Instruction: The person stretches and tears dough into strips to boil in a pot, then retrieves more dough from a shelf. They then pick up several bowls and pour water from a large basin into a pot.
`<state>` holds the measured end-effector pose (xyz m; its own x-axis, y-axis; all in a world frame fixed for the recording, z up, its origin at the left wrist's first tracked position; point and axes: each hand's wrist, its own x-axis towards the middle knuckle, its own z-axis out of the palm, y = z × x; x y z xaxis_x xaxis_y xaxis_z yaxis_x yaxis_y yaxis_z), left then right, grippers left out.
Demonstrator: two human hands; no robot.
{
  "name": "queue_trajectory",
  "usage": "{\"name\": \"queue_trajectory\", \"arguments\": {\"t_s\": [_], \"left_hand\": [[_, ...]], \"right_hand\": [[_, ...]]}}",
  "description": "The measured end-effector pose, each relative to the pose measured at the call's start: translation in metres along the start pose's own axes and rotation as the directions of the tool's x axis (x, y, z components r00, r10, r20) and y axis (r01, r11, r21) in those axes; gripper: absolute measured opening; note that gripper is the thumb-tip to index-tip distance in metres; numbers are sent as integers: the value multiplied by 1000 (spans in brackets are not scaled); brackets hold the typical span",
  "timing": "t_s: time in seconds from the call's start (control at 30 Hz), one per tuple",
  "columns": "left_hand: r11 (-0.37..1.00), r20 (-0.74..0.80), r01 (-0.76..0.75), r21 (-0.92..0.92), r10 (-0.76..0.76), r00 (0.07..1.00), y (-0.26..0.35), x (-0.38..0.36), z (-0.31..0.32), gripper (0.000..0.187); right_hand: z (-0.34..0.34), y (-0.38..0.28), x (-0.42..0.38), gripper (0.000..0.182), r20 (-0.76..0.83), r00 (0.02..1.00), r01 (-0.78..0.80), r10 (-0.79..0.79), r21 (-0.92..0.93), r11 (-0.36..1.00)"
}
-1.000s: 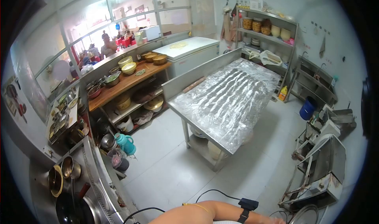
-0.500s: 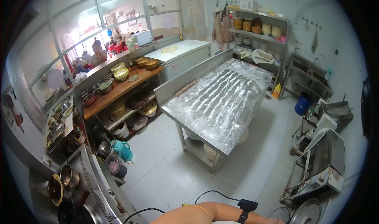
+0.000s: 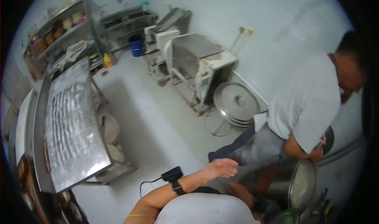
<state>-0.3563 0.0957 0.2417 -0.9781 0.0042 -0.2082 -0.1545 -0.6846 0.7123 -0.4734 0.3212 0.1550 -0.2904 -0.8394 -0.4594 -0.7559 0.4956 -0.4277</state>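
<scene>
My left hand (image 3: 221,169) is held out in front of my body, fingers stretched, with nothing in it. A dark box-shaped device (image 3: 172,174) is strapped above that wrist. Lower down and to the right, my right hand (image 3: 240,193) is blurred and partly in shadow, close to the side of a large steel pot (image 3: 258,180). A person in a white shirt (image 3: 302,99) bends over beyond the pot, and that person's hand (image 3: 314,153) is beside a dark round object (image 3: 328,139).
The plastic-covered steel table (image 3: 75,129) stands on the left. Large round lids (image 3: 238,101) lean by a worn metal machine (image 3: 201,64) against the wall. Further back are a blue bucket (image 3: 136,46), a yellow bottle (image 3: 107,60) and a sink (image 3: 128,22).
My view has swung right, so the table now lies at the left, and the other person and steel pot have come into sight. Both my hands show in front of me.
</scene>
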Motion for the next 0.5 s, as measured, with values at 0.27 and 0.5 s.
{"name": "queue_trajectory", "arguments": {"t_s": [0.27, 0.5], "left_hand": [[995, 51, -17, 97, 12, 999, -12, 1, -8, 26], [992, -180, -122, -38, 114, 977, -15, -34, -28, 30]], "right_hand": [[17, -43, -1, 30, 1, 996, -85, 85, 75, 994], [17, -45, 30, 28, 140, 989, 59, -50, -59, 996]]}}
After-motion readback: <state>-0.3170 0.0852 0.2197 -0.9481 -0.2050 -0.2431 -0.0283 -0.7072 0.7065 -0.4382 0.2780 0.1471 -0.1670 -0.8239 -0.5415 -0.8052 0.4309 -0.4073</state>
